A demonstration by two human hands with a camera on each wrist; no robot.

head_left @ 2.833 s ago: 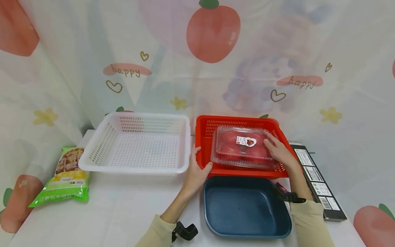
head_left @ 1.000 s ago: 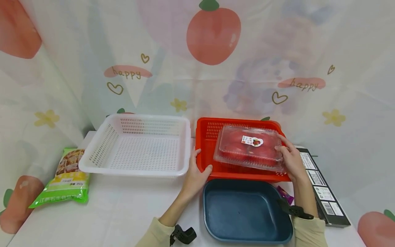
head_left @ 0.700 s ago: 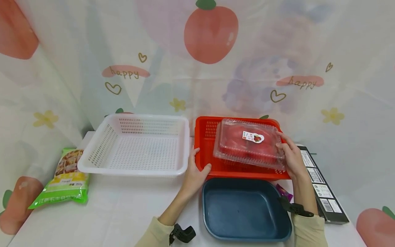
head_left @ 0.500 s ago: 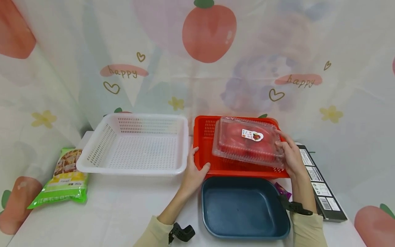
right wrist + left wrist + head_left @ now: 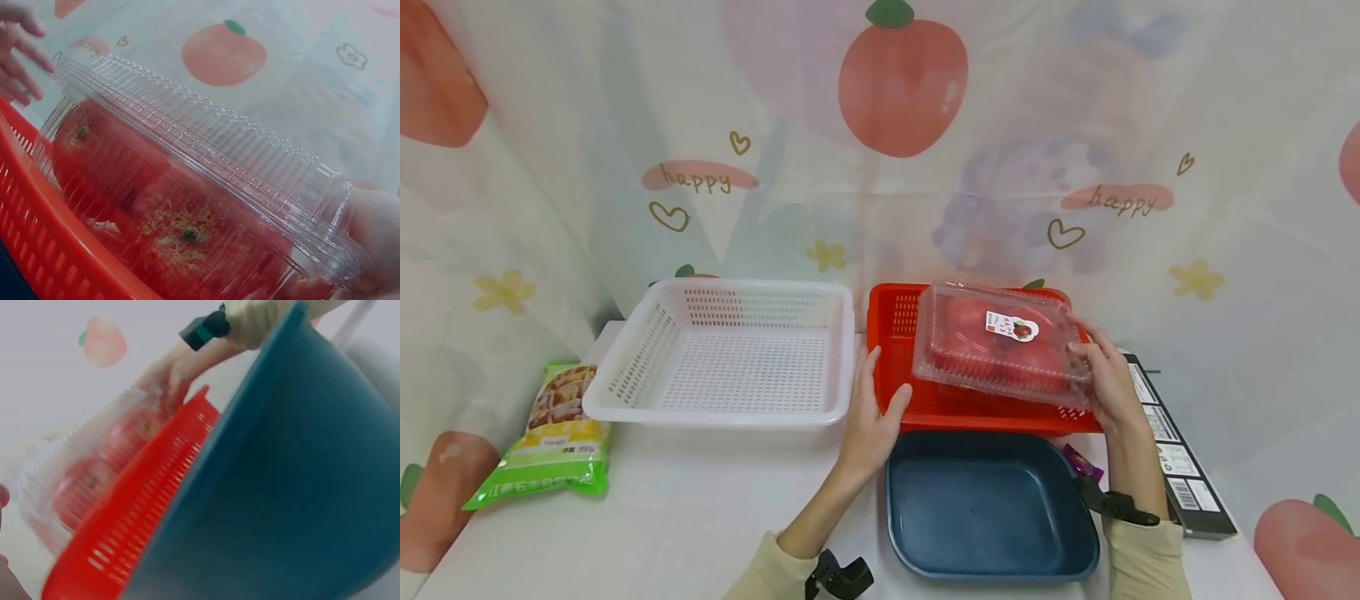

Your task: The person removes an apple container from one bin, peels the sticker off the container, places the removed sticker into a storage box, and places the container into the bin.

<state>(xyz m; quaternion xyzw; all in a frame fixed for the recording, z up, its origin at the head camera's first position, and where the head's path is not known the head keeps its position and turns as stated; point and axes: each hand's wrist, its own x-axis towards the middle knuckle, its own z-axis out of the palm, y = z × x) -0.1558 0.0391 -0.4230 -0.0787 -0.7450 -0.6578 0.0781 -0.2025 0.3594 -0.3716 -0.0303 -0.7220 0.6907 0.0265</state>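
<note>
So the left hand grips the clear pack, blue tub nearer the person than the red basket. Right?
Wrong hand: in the head view, the right hand grips the clear pack. The blue tub is indeed nearer the person than the red basket.

Widest room: left front of the white-covered desk (image 5: 677, 525), beside the green printed plastic bag (image 5: 553, 442). White perforated plastic basket (image 5: 715, 415) open from above. Slot between it and the red perforated plastic basket (image 5: 992, 422) narrow; left grip (image 5: 871, 425) stands at its near end. Red basket: room at left end and along a front strip; clear plastic box of red fruit (image 5: 1000, 346), tilted, covers the rest, right grip (image 5: 1108, 379) on its right end. Dark blue plastic tray (image 5: 992, 521), open-topped, crowds red basket's front. Right forearm (image 5: 1133, 471) and long black-and-white box (image 5: 1180, 460) obstruct the right.
</note>
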